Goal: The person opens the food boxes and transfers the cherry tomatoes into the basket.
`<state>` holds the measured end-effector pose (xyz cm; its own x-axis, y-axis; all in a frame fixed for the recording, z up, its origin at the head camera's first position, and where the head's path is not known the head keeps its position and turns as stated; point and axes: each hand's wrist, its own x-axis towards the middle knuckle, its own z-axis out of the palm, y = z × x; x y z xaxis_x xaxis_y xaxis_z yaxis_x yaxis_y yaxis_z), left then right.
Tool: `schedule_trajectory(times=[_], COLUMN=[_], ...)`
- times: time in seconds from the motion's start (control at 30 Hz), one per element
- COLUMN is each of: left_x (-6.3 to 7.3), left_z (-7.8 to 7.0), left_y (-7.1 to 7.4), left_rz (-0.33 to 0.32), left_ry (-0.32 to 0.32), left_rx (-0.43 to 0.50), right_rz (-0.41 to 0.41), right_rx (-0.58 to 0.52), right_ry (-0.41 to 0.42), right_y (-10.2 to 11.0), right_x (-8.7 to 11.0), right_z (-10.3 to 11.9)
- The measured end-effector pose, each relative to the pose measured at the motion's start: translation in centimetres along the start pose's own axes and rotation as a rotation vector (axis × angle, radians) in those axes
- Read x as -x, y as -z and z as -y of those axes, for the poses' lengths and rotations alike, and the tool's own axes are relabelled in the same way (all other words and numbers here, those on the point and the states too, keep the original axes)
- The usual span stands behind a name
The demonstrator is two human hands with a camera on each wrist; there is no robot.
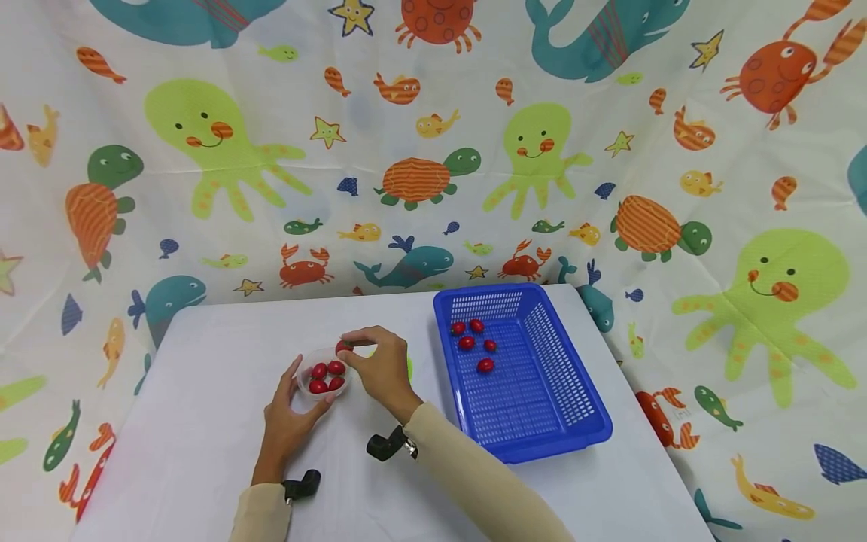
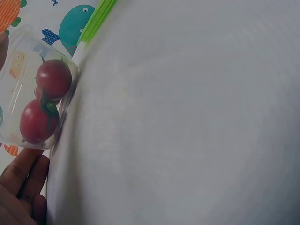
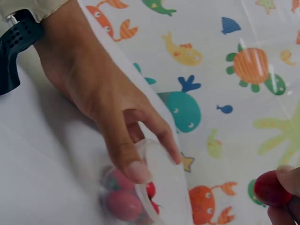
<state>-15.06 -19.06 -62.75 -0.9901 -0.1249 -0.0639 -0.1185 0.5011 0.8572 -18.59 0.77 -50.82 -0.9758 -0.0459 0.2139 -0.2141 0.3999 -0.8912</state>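
Note:
My left hand [image 1: 284, 425] holds a small clear plastic container [image 3: 171, 183], thumb on one side and fingers on the other. Several red cherry tomatoes [image 2: 40, 121] with green stems lie inside it. Just above the far right of its rim, my right hand [image 1: 384, 370] pinches one more cherry tomato [image 3: 272, 188] between thumb and fingertips. In the right wrist view this tomato is apart from the container. Part of the left fingers [image 2: 26, 180] shows beside the container's end in the left wrist view.
A blue plastic basket [image 1: 555, 421] stands to the right, with several cherry tomatoes [image 1: 485, 365] toward its far left. A lime-green item [image 2: 96, 21] is mostly hidden behind the right hand in the head view. A sea-animal print curtain [image 1: 420, 218] hangs behind the white table [image 1: 196, 421].

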Motion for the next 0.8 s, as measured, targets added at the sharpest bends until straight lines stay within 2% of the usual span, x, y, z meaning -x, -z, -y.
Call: schedule_trajectory(times=[0.43, 0.8], left_x=[0.0, -0.2], left_z=[0.0, 0.3], left_y=[0.1, 0.0], left_rz=[-0.009, -0.013], left_ry=[-0.028, -0.032], left_rx=[-0.002, 0.001], right_rz=[-0.034, -0.075], right_rx=[-0.081, -0.075], right_ry=[0.010, 0.022], right_y=[4.5, 7.5], right_x=[-0.3, -0.8], right_z=[1.5, 2.3])
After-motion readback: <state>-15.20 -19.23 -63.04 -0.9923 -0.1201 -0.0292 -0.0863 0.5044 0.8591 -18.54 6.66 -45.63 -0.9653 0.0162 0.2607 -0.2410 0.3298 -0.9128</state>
